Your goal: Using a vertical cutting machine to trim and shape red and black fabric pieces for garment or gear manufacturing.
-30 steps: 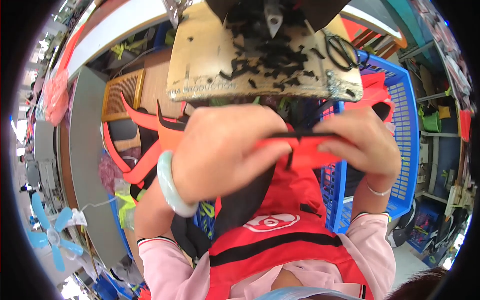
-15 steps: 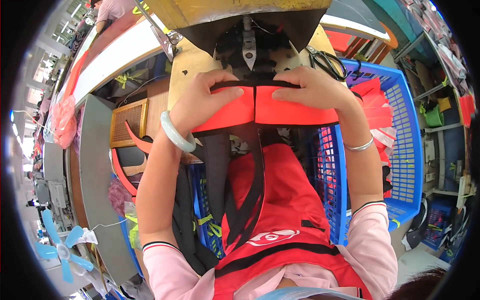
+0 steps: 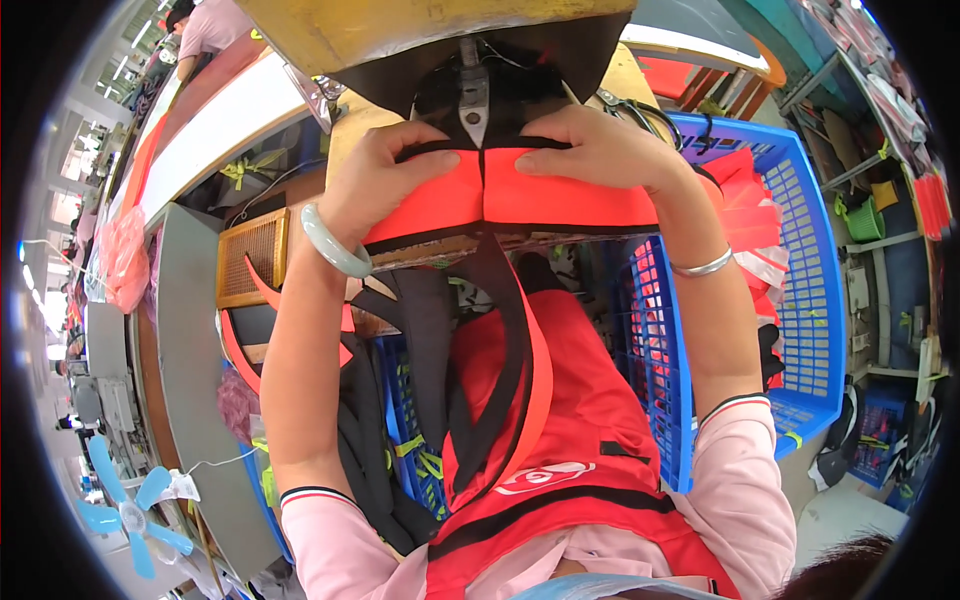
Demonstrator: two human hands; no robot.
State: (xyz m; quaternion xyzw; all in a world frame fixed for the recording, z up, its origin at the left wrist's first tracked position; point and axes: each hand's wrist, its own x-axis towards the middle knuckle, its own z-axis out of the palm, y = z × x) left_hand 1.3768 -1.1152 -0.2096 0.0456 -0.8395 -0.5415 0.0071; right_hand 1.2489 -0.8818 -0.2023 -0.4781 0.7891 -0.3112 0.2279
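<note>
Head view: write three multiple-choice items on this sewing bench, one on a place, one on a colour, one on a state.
1. Where is the blue plastic crate?
A. at the person's right
B. on top of the sewing machine
C. at the person's far left

2. What colour is the fabric under both hands?
A. green
B. orange-red with black edging
C. white

3. How do the hands lie on the fabric?
A. both lifted clear of it
B. one hand only on it
C. left hand and right hand both pressed flat on it

Answers:
1 A: the crate stands beside the right forearm.
2 B: the two panels are orange-red, trimmed in black.
3 C: both palms rest on the fabric, either side of the sewing machine's needle.
</note>
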